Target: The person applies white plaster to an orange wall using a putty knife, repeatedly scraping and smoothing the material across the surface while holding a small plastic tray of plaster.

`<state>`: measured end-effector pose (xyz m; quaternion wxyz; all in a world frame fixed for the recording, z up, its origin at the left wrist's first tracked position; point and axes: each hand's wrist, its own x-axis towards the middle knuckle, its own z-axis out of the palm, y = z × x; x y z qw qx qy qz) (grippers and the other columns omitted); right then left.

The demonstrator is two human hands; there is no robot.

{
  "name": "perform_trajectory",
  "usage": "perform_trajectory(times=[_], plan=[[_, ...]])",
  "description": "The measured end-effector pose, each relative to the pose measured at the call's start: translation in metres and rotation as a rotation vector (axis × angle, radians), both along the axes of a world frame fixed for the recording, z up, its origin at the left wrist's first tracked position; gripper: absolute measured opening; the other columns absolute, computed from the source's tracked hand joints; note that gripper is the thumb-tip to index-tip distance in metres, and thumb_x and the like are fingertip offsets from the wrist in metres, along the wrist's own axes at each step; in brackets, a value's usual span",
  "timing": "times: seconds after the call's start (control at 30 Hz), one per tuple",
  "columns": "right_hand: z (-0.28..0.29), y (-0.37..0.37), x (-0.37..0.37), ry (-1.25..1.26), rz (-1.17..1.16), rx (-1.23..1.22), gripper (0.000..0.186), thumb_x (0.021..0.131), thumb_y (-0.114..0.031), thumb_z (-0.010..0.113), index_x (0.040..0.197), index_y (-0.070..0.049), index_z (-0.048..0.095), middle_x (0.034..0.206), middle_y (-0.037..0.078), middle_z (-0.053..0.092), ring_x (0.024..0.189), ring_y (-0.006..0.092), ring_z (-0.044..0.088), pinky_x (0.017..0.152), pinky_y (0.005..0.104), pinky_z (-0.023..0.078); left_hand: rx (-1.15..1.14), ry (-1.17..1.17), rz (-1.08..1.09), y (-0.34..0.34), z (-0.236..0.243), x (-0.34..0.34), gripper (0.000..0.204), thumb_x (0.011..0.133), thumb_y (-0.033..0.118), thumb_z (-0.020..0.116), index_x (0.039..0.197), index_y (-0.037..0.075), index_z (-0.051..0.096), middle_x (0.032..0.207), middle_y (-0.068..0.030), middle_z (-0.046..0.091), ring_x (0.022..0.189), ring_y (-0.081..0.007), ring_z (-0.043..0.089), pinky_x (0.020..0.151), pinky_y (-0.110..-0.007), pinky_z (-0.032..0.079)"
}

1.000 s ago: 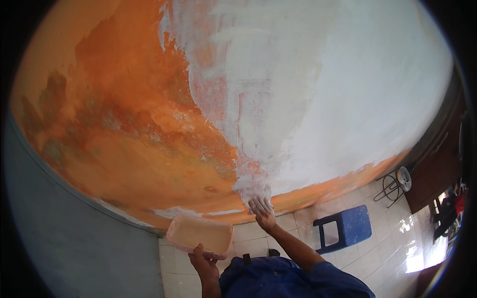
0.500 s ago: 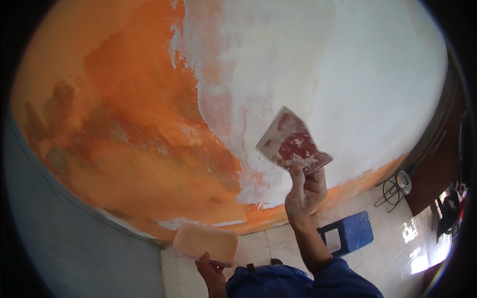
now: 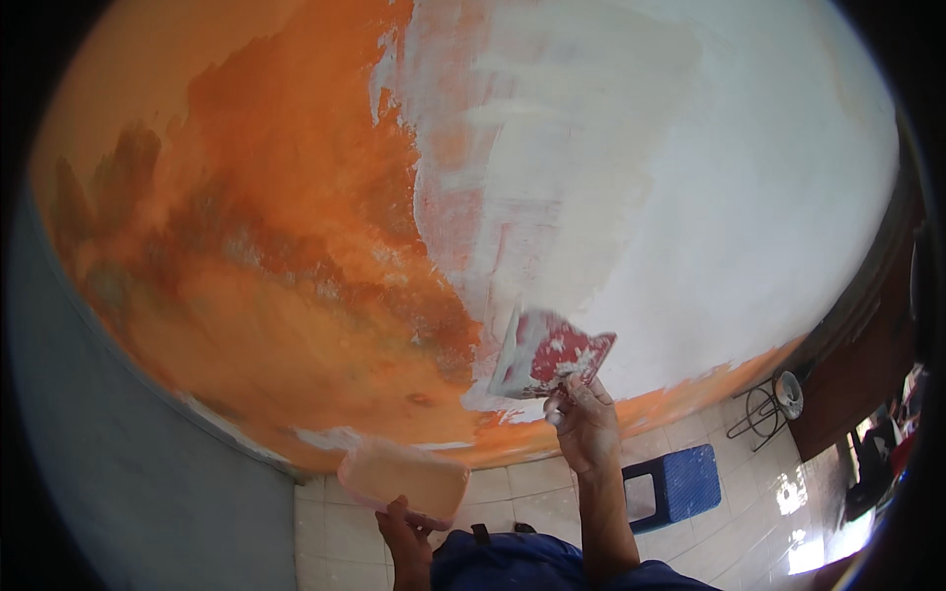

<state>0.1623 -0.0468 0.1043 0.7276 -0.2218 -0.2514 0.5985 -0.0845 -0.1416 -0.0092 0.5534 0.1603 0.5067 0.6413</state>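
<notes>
My right hand point(image 3: 587, 424) grips a wide red putty knife point(image 3: 562, 353) smeared with white filler. Its pale blade edge lies against or just off the wall, near the bottom of the white coat; I cannot tell whether it touches. Low at the left, my left hand point(image 3: 406, 527) holds a shallow pinkish plastic tub point(image 3: 402, 481) by its near edge, the thumb over the rim. Across the wall, smooth white filler point(image 3: 690, 197) covers the right side, while bare orange paint point(image 3: 296, 197) with dark, worn patches shows on the left. Streaky thin filler runs between them.
A blue plastic stool point(image 3: 690, 483) stands on the pale tiled floor point(image 3: 340, 532) to my right. Farther right are a round metal-legged stool point(image 3: 759, 414) with a white bowl point(image 3: 787, 394) on it and dark brown furniture point(image 3: 847, 404). A grey wall point(image 3: 148, 473) meets the orange one at left.
My right hand has swung the putty knife down and left, turning its blade toward the left. My left hand with the tub has shifted only slightly. The whole view has moved a little.
</notes>
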Motion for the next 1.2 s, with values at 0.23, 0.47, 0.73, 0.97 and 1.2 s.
perform_trajectory(times=[0.23, 0.47, 0.73, 0.97, 1.2], plan=[[-0.011, -0.009, 0.007, 0.224, 0.058, 0.178, 0.034, 0.080, -0.008, 0.056, 0.106, 0.014, 0.056, 0.109, 0.025, 0.060, 0.101, 0.0311, 0.060, 0.090, 0.0347, 0.050, -0.030, 0.023, 0.062, 0.002, 0.008, 0.010, 0.057, 0.080, 0.033, 0.054, 0.125, 0.002, 0.039, 0.103, -0.0177, 0.058, 0.089, -0.0310, 0.063, 0.067, -0.046, 0.055], [-0.026, -0.005, 0.014, 0.068, -0.041, -0.021, 0.037, 0.083, 0.005, 0.053, 0.118, 0.013, 0.050, 0.121, 0.022, 0.055, 0.112, 0.0252, 0.055, 0.097, 0.0299, 0.046, -0.016, -0.001, 0.075, 0.002, -0.002, 0.006, 0.058, 0.079, 0.032, 0.054, 0.126, 0.002, 0.038, 0.106, -0.0177, 0.057, 0.091, -0.0312, 0.062, 0.067, -0.046, 0.054], [-0.026, -0.015, 0.009, -0.024, -0.176, 0.003, 0.063, 0.085, 0.013, 0.047, 0.142, -0.003, 0.025, 0.138, 0.016, 0.037, 0.116, 0.0199, 0.051, 0.096, 0.0274, 0.046, -0.033, 0.016, 0.059, -0.002, 0.009, 0.007, 0.057, 0.080, 0.030, 0.053, 0.129, 0.005, 0.037, 0.114, -0.0163, 0.053, 0.103, -0.0303, 0.057, 0.077, -0.048, 0.050], [-0.026, -0.021, 0.009, -0.197, -0.337, 0.013, 0.069, 0.081, 0.014, 0.055, 0.141, -0.002, 0.027, 0.125, 0.012, 0.050, 0.106, 0.0199, 0.055, 0.089, 0.0294, 0.049, -0.035, -0.073, 0.068, -0.002, 0.009, 0.003, 0.051, 0.078, 0.018, 0.055, 0.125, 0.008, 0.037, 0.107, -0.0127, 0.052, 0.093, -0.0278, 0.059, 0.062, -0.043, 0.056], [-0.057, -0.015, -0.002, 0.274, -0.035, -0.171, 0.022, 0.091, -0.006, 0.052, 0.113, -0.008, 0.055, 0.107, 0.005, 0.060, 0.098, 0.0164, 0.059, 0.082, 0.0350, 0.052, -0.090, -0.001, -0.012, -0.008, 0.014, 0.001, 0.050, 0.080, 0.029, 0.052, 0.123, 0.006, 0.042, 0.108, -0.0116, 0.056, 0.096, -0.0255, 0.060, 0.071, -0.043, 0.053]])
